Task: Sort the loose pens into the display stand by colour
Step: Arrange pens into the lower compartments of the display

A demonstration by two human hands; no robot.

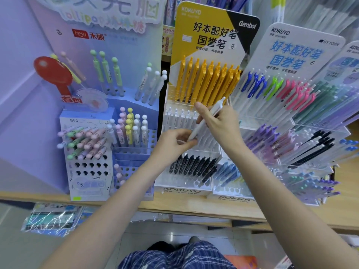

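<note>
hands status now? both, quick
Left hand: pinches the lower end of the white pen.
Right hand: grips the same white pen higher up.

White pen (206, 121) tip behind left hand (174, 140)

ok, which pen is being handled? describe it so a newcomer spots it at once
Find the yellow-and-black KOKUYO display stand at centre. In front of its row of white pens, the right hand and left hand hold one white plastic pen. Unlike its slotted neighbours, it's out and tilted.

Yellow pens (206, 82) crowding above white row (180, 115)
</note>
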